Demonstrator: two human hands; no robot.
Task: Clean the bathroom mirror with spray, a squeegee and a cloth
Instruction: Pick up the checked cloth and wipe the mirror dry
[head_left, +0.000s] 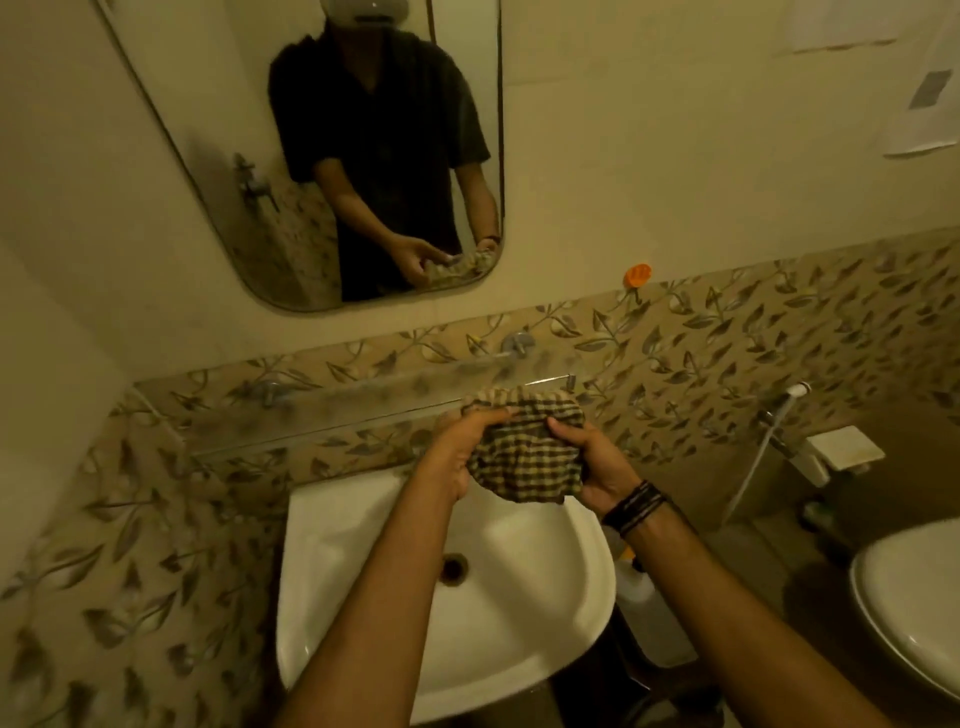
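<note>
A checked brown-and-cream cloth (524, 457) is bunched between both my hands above the back of the white sink (561, 587). My left hand (462, 447) grips its left side and my right hand (597, 467), with dark bands on the wrist, grips its right side. The rounded wall mirror (218, 171) hangs above and to the left, and reflects a person in a dark shirt holding the cloth. I see no spray bottle or squeegee for certain.
A glass shelf (322, 410) runs along the leaf-patterned tiles just behind the cloth. A white jug (636, 592) stands on the floor right of the sink. A toilet (914, 608) is at the right edge, with a hand shower (789, 395) on the wall.
</note>
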